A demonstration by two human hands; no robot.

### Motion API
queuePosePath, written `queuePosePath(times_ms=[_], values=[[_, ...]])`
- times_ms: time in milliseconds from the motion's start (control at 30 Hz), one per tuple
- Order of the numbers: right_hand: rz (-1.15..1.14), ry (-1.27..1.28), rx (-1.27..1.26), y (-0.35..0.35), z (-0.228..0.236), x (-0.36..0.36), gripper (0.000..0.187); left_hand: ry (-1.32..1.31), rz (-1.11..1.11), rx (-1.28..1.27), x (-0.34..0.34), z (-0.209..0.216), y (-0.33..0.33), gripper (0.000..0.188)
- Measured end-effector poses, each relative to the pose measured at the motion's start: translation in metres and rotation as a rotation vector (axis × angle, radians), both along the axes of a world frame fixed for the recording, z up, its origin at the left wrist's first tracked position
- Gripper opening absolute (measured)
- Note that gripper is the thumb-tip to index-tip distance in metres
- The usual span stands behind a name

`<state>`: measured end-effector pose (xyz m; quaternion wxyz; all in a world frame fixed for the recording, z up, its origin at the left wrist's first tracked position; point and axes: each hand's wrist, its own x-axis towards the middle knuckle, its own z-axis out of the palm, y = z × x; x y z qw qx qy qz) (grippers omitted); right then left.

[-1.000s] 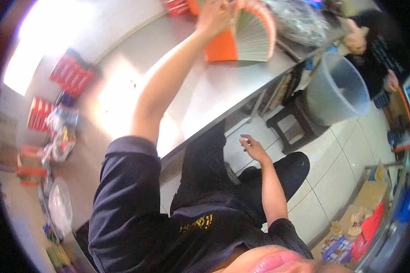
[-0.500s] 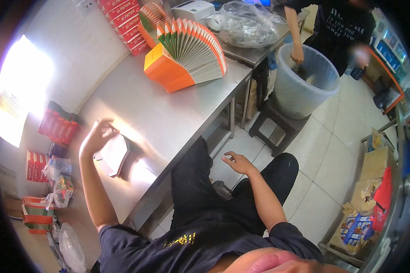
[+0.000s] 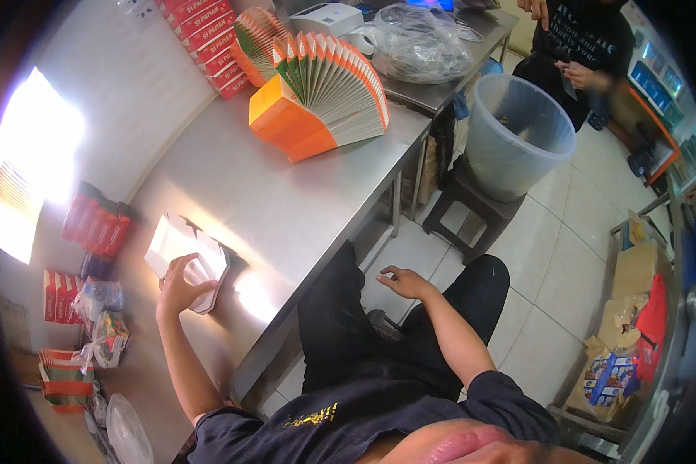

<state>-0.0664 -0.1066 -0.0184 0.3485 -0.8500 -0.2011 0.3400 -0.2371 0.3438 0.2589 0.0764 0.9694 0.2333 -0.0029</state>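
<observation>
A flat carton [image 3: 179, 241] lies on the steel table at my left, its white inside facing up and a flap spread out toward the wall. Over its near edge is my left hand [image 3: 181, 292], fingers bent and thumb apart; whether the fingertips touch the card is hard to tell. My right hand [image 3: 404, 284] hangs in the air above my lap, fingers loosely curled and nothing in them. Farther along the table stands a fanned row of orange and green folded cartons [image 3: 317, 104], apart from both hands.
Red boxes [image 3: 201, 42] are stacked against the wall, with more red cartons [image 3: 97, 224] at the left. A clear plastic bag [image 3: 421, 46] lies on the far table. A translucent tub [image 3: 510, 147] stands on a dark stool [image 3: 472, 209]; a co-worker [image 3: 580, 46] is behind it.
My left hand has come back toward me across the carton, whose white flap now lies spread open. The right hand barely moved. The co-worker's hand has left the tub.
</observation>
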Motion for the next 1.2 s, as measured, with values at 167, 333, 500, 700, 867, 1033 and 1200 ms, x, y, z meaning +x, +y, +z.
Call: queuePosePath(times_ms=[167, 333, 500, 700, 867, 1033, 1200], values=[[-0.037, 0.057, -0.019, -0.006, -0.005, 0.0, 0.074, -0.04, -0.035, -0.145, 0.004, -0.006, 0.0, 0.077], [-0.021, 0.056, -0.032, -0.005, -0.003, 0.0, 0.073, -0.025, -0.053, -0.308, 0.006, -0.002, 0.02, 0.063], [0.0, 0.059, -0.016, 0.005, -0.004, 0.002, 0.076, -0.143, -0.01, -0.777, -0.006, -0.02, 0.062, 0.052], [-0.022, 0.049, -0.002, 0.0, -0.005, 0.002, 0.072, -0.056, -0.081, -0.339, 0.001, -0.001, 0.02, 0.043], [-0.02, 0.049, -0.002, -0.001, 0.001, 0.001, 0.071, -0.092, -0.043, -0.375, 0.003, -0.002, 0.018, 0.051], [-0.016, 0.051, 0.003, -0.001, 0.004, 0.001, 0.07, -0.113, -0.079, -0.355, 0.002, -0.003, 0.01, 0.062], [-0.017, 0.04, 0.007, 0.0, 0.001, 0.0, 0.07, -0.14, -0.138, -0.299, 0.001, -0.01, 0.01, 0.065]])
